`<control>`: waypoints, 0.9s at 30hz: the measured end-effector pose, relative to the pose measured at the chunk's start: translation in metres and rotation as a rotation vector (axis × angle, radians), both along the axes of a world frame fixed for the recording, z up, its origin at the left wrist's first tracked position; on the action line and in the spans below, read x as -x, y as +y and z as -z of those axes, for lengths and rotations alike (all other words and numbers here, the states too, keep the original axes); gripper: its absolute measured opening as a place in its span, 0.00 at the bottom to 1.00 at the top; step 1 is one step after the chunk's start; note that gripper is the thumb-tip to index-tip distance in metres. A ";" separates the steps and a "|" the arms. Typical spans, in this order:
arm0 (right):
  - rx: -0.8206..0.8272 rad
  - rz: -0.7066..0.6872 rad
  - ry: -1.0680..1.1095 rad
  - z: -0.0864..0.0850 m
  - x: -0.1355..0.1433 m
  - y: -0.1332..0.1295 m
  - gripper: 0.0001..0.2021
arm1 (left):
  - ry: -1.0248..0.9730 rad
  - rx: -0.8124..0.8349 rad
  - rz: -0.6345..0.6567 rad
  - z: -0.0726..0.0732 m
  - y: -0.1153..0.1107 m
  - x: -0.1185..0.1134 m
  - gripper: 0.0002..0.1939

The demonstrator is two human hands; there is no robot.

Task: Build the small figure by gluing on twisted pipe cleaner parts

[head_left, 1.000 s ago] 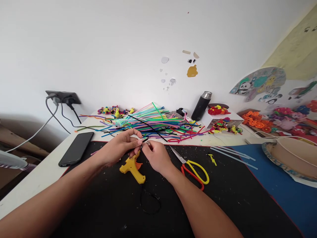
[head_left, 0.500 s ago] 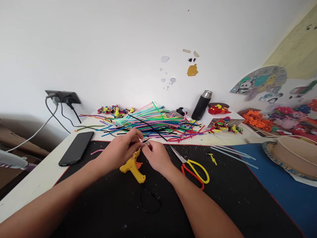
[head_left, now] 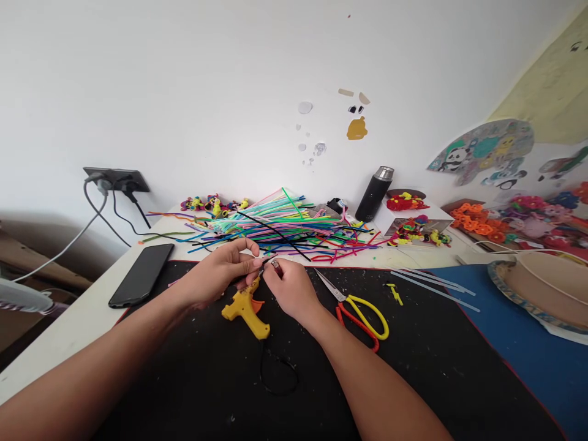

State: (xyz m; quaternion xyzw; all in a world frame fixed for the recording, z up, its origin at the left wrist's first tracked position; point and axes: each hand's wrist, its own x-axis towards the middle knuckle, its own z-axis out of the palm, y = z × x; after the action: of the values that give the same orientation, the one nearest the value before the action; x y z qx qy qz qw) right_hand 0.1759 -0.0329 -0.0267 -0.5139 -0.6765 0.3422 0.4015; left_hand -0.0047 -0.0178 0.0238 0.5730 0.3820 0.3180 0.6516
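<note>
Probably the black bit is light and bendy, best held near its ends. Left hand pinches it; right hand curls close, grip unclear.

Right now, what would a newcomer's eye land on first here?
Probably the heap of multicoloured pipe cleaners on the table, beyond the left hand and right hand. Then the yellow glue gun on the black mat near the left hand, and the scissors right of the right hand.
</note>
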 end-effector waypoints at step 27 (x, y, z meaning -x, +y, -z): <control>0.020 -0.018 -0.123 0.002 0.002 -0.002 0.17 | 0.598 -0.672 -0.120 -0.001 -0.008 -0.002 0.07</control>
State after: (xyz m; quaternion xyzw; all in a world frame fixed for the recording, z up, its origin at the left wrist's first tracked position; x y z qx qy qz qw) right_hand 0.1735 -0.0344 -0.0284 -0.5319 -0.7009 0.3205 0.3510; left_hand -0.0025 -0.0256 0.0247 0.7964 0.4616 0.2818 0.2708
